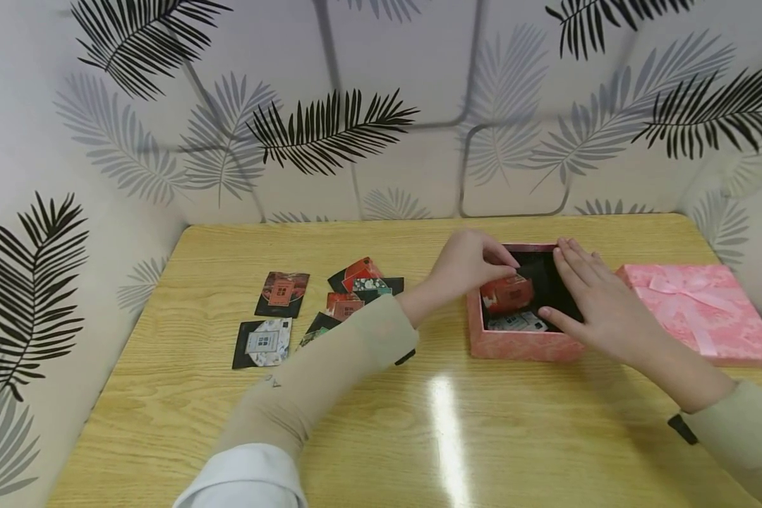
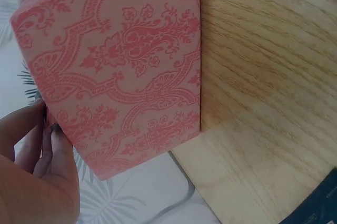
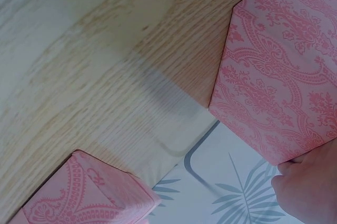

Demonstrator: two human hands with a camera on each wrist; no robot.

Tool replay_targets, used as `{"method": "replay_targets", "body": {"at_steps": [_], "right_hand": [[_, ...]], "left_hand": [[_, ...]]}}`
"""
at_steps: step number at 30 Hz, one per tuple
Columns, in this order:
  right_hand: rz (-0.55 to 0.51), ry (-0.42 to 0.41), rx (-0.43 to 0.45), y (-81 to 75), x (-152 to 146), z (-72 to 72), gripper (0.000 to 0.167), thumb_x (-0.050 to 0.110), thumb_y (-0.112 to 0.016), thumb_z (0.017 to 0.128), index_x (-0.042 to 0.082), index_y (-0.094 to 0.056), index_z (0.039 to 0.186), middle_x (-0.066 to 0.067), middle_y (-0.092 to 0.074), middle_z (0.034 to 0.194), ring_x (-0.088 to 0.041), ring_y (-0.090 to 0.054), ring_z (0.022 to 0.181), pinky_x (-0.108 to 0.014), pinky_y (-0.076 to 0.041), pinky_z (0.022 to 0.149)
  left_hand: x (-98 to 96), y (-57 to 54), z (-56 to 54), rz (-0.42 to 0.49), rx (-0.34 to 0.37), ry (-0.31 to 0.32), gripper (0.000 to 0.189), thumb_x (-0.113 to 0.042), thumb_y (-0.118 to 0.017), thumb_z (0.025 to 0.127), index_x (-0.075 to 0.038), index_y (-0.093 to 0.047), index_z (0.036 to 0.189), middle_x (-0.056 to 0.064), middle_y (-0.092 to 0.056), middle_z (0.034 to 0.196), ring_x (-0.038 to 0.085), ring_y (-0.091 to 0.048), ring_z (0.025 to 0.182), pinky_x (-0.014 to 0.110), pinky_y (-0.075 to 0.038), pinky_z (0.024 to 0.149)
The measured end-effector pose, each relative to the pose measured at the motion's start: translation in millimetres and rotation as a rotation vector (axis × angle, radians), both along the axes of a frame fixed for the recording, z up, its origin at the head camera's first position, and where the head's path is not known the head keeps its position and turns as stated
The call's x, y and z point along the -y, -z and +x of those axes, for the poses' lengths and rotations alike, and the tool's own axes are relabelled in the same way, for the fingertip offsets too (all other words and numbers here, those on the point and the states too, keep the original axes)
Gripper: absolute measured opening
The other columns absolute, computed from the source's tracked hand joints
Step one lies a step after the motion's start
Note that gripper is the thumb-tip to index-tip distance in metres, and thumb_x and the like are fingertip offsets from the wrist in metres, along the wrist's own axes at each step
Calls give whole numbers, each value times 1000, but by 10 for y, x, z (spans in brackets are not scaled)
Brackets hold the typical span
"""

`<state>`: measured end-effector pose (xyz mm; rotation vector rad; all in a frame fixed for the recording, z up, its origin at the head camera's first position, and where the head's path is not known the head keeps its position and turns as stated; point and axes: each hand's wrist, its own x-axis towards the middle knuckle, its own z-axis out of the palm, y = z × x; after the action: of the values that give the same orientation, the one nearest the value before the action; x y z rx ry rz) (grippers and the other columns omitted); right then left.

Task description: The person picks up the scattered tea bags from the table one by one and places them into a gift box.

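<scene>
A pink patterned box (image 1: 523, 347) with a black inside stands uncovered on the table. Over its left part, my left hand (image 1: 460, 264) pinches a red and black sachet (image 1: 506, 296) between thumb and fingers, just inside the rim. Below that sachet lies a pale grey and white one (image 1: 516, 322) on the box floor. My right hand (image 1: 600, 303) rests on the right rim, fingers straight and thumb reaching over the front corner. In the left wrist view the box wall (image 2: 126, 76) hides the sachet from sight.
A pink lid (image 1: 705, 310) with a ribbon bow lies right of the box. Left of my left forearm, several sachets (image 1: 345, 306) overlap in a loose pile. Farther left lie a red and black sachet (image 1: 282, 293) and a white and black one (image 1: 263, 344). A leaf-patterned wall covering (image 1: 406, 176) borders the table.
</scene>
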<state>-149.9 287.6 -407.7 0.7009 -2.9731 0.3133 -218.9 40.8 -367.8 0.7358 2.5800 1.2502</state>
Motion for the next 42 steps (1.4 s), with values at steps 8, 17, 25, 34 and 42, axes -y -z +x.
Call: {"method": "replay_targets", "body": {"at_steps": [8, 17, 25, 34, 42], "right_hand": [[-6, -4, -10, -9, -7, 3, 94, 53, -60, 106, -6, -19, 167, -28, -18, 175, -41, -15, 165, -40, 3, 137], [0, -3, 3, -15, -9, 10, 94, 52, -59, 106, -7, -18, 167, -28, -16, 175, -40, -12, 166, -41, 3, 137], [-1, -7, -6, -4, -14, 4, 94, 52, -60, 106, -7, -18, 167, -29, -17, 175, -41, -12, 166, -38, 5, 137], [-2, -8, 5, -17, 3, 1, 94, 51, -60, 106, -6, -17, 167, -29, -16, 175, -41, -11, 166, -40, 4, 137], [2, -6, 3, -3, 12, 10, 94, 52, -60, 106, -6, -18, 167, -28, -16, 175, -39, -10, 166, -38, 6, 136]], "left_hand": [[-114, -3, 33, -220, -145, 142, 10, -19, -77, 100, -16, -86, 103, -5, -83, 103, 9, -72, 98, 14, -52, 86], [-227, 9, 60, -374, -156, 174, 10, -23, -76, 101, -21, -85, 104, -10, -81, 106, 3, -72, 94, 15, -56, 86], [-270, 33, 82, -437, -180, 224, 9, -24, -77, 100, -23, -85, 104, -12, -81, 105, 0, -72, 94, 14, -56, 81], [-268, 71, 78, -436, -217, 202, 13, -22, -75, 102, -21, -84, 111, -9, -81, 113, 4, -74, 103, 17, -58, 90], [-249, 89, 56, -392, -238, 183, 18, -22, -74, 103, -18, -83, 117, -7, -81, 116, 6, -74, 109, 17, -57, 95]]}}
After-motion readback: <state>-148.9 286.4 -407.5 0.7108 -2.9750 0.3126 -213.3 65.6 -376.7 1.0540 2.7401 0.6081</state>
